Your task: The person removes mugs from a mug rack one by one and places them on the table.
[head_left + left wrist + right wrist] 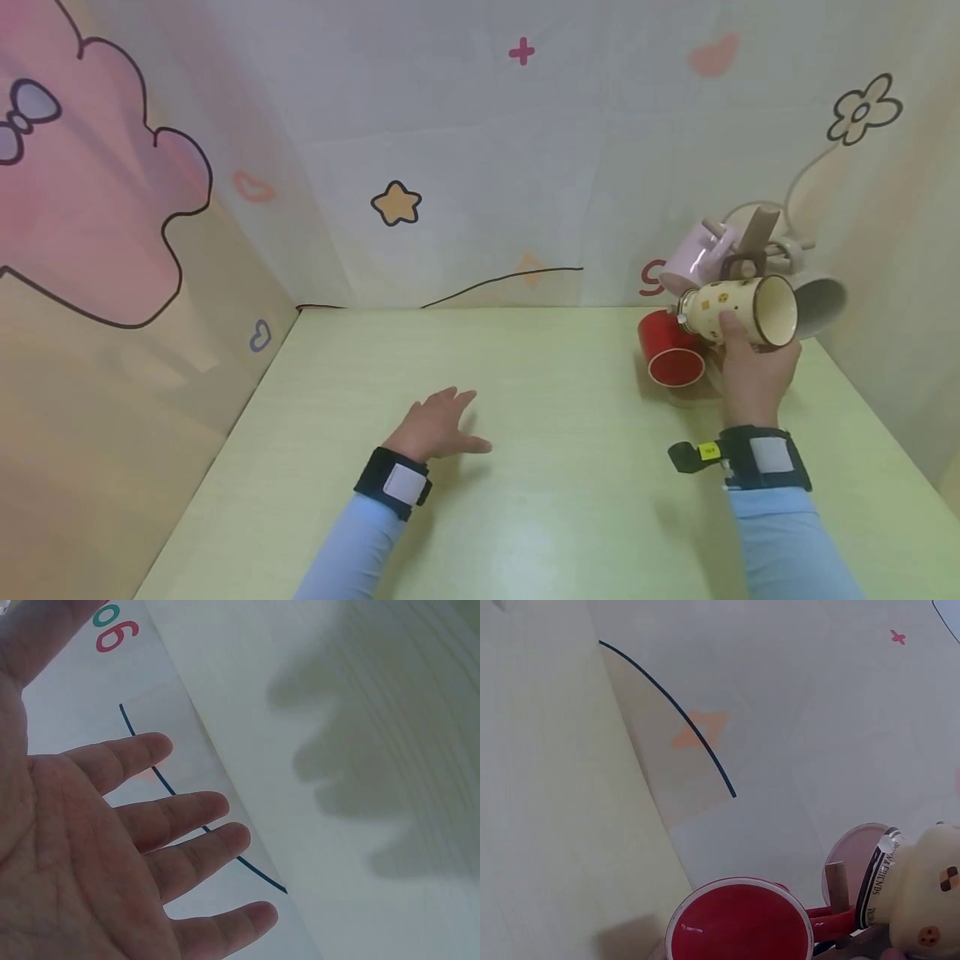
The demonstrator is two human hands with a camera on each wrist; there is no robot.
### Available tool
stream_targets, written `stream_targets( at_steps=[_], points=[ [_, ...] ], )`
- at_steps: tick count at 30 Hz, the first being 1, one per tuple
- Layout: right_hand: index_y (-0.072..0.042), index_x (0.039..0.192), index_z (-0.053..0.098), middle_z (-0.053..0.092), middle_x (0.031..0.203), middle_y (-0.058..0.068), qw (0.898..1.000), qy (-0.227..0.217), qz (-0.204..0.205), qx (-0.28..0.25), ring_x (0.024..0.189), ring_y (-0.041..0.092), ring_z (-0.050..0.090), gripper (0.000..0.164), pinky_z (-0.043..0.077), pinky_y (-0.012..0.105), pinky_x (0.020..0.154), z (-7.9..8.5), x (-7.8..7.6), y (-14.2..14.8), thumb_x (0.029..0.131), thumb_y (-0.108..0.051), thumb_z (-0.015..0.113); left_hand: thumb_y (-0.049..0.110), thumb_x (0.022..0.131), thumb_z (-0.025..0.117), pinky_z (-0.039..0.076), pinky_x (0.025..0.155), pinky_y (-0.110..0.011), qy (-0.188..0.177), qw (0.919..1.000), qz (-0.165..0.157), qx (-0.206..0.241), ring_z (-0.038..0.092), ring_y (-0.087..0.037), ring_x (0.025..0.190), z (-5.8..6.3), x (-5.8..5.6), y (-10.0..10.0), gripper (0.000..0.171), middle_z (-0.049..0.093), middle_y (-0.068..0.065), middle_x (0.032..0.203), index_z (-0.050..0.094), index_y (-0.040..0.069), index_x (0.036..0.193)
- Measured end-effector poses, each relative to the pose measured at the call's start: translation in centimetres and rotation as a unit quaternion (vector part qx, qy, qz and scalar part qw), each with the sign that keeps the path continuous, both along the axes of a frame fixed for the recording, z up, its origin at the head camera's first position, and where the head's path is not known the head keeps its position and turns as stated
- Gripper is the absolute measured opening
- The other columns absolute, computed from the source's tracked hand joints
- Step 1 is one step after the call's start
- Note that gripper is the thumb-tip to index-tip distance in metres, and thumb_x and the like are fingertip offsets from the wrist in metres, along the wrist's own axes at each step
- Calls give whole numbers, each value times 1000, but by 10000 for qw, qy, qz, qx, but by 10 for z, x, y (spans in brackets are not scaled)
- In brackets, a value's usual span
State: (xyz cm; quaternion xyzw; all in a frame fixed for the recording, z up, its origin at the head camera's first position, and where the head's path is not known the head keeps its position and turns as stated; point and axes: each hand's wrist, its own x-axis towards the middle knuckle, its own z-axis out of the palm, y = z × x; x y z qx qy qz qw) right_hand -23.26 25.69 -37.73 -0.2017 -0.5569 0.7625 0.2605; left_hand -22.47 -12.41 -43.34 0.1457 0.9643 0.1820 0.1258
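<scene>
My right hand (pixel 753 375) grips a cream mug (pixel 723 310) with small brown and yellow patterns, its mouth turned toward the right. The mug lies against a wooden mug tree (pixel 759 227); whether its handle is on a peg I cannot tell. Below it a red mug (pixel 660 333) hangs tilted, its mouth (pixel 739 926) large in the right wrist view. A lavender mug (pixel 693 254) and a white mug (pixel 821 302) also hang on the tree. Well to the left, my left hand (pixel 435 427) hovers over the table, fingers spread and holding nothing; its palm (pixel 82 862) shows in the left wrist view.
The pale wooden table (pixel 525 500) meets a printed cloth backdrop (pixel 480 150) at its back edge. Another cloth wall (pixel 112 400) rises along the left side. The mug tree stands near the table's back right corner.
</scene>
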Motion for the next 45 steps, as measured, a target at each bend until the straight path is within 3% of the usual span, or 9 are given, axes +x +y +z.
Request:
stream_targets(
  at_steps=[9,15,27,35,40,45],
  points=[
    [-24,150,30,37,151,1,9998,140,111,-108,136,19,41,75,39,33,106,4,5,0,90,-23,74,54,80,76,24,109,-65,-35,10000,-9,-37,37,-39,139,-3,0,1,87,41,-21,151,44,11,149],
    [-26,151,27,34,153,-1,9997,89,237,-62,138,18,37,76,34,35,109,9,11,-1,91,-28,73,54,80,77,24,109,-65,-34,10000,-11,-15,36,-39,139,-3,-1,2,87,41,-22,151,44,11,149],
    [-26,151,30,37,152,0,9996,-49,262,7,137,17,40,74,37,28,106,14,22,-2,91,-29,74,53,80,76,24,109,-66,-61,10000,-38,-10,37,-39,139,-4,1,4,86,41,-21,151,45,11,149],
    [-23,150,33,39,148,4,9989,163,358,-246,134,22,44,74,45,26,96,24,32,-12,89,-22,75,54,81,76,24,109,-65,-24,10000,-71,-27,37,-38,140,-4,1,5,86,41,-21,151,45,11,149],
    [-21,149,38,42,147,6,9981,129,452,387,134,20,41,68,40,30,105,24,36,-20,91,-22,73,55,81,75,23,110,-65,24,10000,-84,-18,36,-38,140,-3,1,6,86,41,-21,151,44,11,149],
    [-23,151,35,40,153,4,9890,-377,749,1221,137,22,40,69,32,40,113,22,38,-24,92,-33,70,55,82,74,24,110,-65,72,9999,-113,22,36,-38,140,0,2,9,86,41,-20,152,44,11,149]
  ],
)
